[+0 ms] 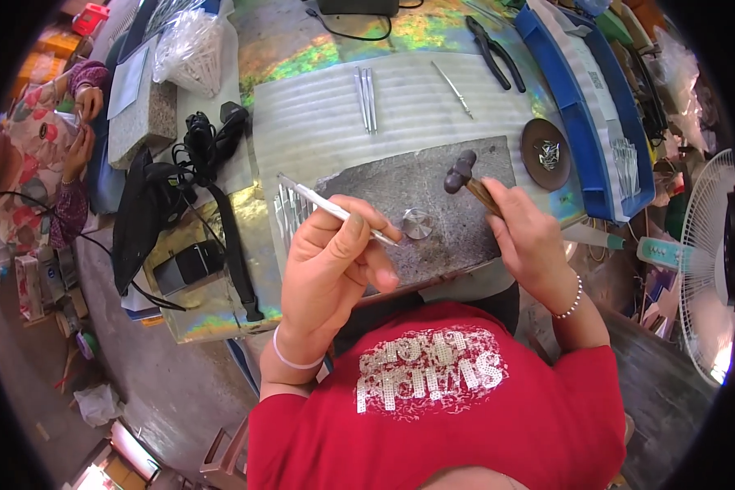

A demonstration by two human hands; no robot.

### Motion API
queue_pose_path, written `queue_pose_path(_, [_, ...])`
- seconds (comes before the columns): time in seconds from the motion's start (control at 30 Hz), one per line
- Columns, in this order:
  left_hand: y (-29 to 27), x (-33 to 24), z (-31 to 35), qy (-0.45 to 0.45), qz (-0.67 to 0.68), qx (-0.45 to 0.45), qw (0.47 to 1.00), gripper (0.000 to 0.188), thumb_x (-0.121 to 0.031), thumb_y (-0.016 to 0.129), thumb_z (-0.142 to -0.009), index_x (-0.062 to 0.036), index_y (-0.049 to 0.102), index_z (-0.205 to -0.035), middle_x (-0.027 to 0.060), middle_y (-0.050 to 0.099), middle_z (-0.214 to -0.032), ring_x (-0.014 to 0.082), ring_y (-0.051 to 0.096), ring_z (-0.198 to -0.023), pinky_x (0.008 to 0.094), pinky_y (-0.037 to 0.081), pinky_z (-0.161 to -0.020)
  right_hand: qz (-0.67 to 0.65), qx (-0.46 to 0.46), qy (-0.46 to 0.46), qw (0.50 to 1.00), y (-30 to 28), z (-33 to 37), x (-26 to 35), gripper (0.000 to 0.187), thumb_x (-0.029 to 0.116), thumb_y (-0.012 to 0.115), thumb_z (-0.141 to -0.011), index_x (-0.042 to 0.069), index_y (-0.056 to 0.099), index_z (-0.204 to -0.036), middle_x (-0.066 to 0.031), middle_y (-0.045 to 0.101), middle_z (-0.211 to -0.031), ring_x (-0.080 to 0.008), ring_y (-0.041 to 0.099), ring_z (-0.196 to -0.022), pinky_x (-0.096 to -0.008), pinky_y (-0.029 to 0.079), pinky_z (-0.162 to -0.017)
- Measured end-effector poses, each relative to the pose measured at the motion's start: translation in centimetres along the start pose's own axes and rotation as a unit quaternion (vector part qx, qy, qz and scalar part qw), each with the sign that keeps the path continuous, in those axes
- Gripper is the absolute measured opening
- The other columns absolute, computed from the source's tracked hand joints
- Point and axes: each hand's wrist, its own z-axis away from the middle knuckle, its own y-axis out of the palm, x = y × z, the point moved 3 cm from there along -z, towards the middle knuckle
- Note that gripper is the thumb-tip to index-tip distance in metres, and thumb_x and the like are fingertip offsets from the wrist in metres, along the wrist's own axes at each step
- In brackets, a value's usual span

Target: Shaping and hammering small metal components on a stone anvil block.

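**Hammer and rod over the steel block**

A small round metal block [417, 223] sits on the grey stone slab [433, 184], near me. My left hand [331, 261] pinches a thin metal rod [335, 210], tip beside the block. My right hand [531, 237] grips a small hammer [464, 174], head raised just right of it.

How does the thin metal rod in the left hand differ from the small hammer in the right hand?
The thin silver metal rod is long, slim and bright; the small dark-headed hammer is short, with a thick head and wooden handle. The left hand slants the rod's tip toward the round metal disc; the right hand holds the hammer above the grey stone slab.
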Motion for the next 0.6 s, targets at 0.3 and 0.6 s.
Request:
queue_pose_path(0.3, [0.0,0.4,-0.3,-0.042,-0.053,-0.041,0.997,0.018,-0.01,0.056,-0.092,-0.0007,0.052,-0.107,0.0126,0.064,-0.082,0.0141,0.061,-0.053,0.0205,0.05,-0.047,0.126,0.035,0.003,0.991,1.1,-0.3,0.1,0.054,0.0,0.061,-0.077,0.006,0.045,-0.128,-0.0161,0.054,-0.102,-0.0347,0.057,-0.079,-0.0412,0.047,-0.067])
queue_pose_path(0.6, [0.0,1.9,-0.2,-0.161,-0.053,0.005,0.985,0.019,-0.009,0.063,-0.088,-0.0013,0.055,-0.103,0.0082,0.064,-0.073,0.0098,0.058,-0.05,0.0177,0.042,-0.044,-0.345,0.068,0.05,0.935,-0.1,-0.4,3.1,0.025,0.004,0.059,-0.086,0.0,0.057,-0.11,-0.0106,0.058,-0.09,-0.0185,0.059,-0.075,-0.0292,0.048,-0.066])
